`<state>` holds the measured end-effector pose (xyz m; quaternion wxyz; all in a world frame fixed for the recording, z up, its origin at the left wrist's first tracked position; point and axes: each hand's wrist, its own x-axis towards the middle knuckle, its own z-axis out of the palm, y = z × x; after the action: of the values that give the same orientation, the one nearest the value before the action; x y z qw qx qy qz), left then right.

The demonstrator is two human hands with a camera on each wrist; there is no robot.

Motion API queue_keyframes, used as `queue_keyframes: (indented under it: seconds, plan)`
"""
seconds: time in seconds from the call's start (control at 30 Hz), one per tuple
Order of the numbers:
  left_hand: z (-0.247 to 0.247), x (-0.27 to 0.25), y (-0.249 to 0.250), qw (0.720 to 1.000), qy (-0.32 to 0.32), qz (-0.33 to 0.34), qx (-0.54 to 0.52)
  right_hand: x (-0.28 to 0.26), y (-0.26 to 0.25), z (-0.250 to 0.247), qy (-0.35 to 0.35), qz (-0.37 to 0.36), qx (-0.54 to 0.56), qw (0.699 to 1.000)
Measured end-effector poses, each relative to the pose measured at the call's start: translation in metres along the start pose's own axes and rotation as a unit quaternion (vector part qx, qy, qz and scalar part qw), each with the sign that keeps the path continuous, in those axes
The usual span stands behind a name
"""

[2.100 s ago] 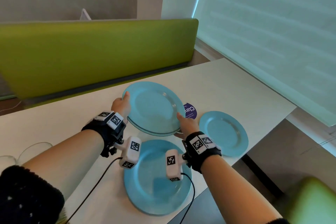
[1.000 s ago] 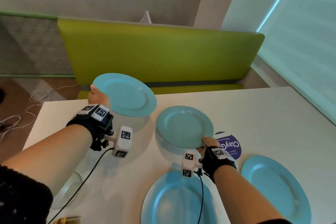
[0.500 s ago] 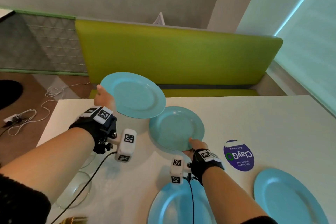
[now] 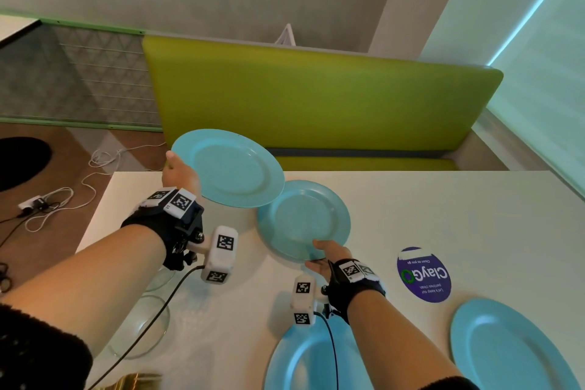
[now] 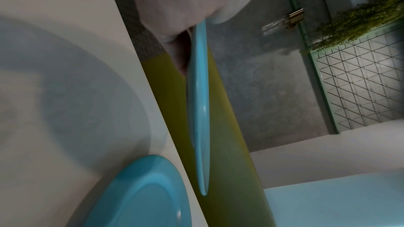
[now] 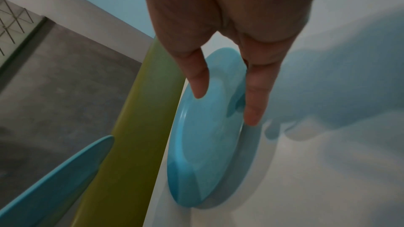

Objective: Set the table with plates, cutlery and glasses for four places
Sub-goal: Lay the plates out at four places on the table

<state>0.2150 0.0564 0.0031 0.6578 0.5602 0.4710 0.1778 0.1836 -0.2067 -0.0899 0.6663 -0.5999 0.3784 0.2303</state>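
My left hand [image 4: 177, 168] grips the left rim of a blue plate [image 4: 231, 168], held in the air over the table's far left edge; the left wrist view shows this plate [image 5: 200, 110] edge-on. My right hand [image 4: 319, 252] pinches the near rim of a second blue plate [image 4: 304, 218], which sits low over the white table [image 4: 443, 215]. In the right wrist view the thumb [image 6: 197, 78] lies on top of that plate [image 6: 207, 144] and the fingers [image 6: 255, 96] under it. Two more blue plates [image 4: 313, 361] [image 4: 506, 351] lie at the near edge.
A round purple sticker [image 4: 424, 274] is on the table right of my right hand. Clear glassware [image 4: 139, 329] and something gold [image 4: 139, 381] sit at the near left. A green bench [image 4: 316, 98] runs behind the far edge. Cables [image 4: 57, 203] lie on the floor at left.
The two plates, stacked in both hands 2 s ago, are now apart. My left hand keeps one raised at the far left. My right hand has carried the other leftward, away from the sticker.
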Motion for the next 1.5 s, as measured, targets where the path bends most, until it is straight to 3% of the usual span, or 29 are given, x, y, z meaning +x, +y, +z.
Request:
queue_keyframes:
  seconds: [0.6, 1.0, 1.4, 1.5]
  plan:
    - [-0.007, -0.003, -0.004, 1.0, -0.018, -0.01, 0.014, -0.005, -0.004, -0.004, 0.026, -0.027, -0.074, 0.997]
    - [-0.012, -0.01, -0.01, 0.999, -0.032, -0.015, 0.022, 0.004, 0.004, -0.002, 0.039, -0.011, -0.003, 0.999]
    - [-0.007, -0.025, -0.004, 0.999, -0.046, -0.017, 0.023, -0.01, 0.004, -0.001, 0.0, -0.016, -0.06, 0.998]
    - [0.002, -0.032, -0.007, 0.998, -0.058, -0.014, 0.027, -0.011, 0.0, 0.002, 0.03, -0.034, -0.089, 0.995]
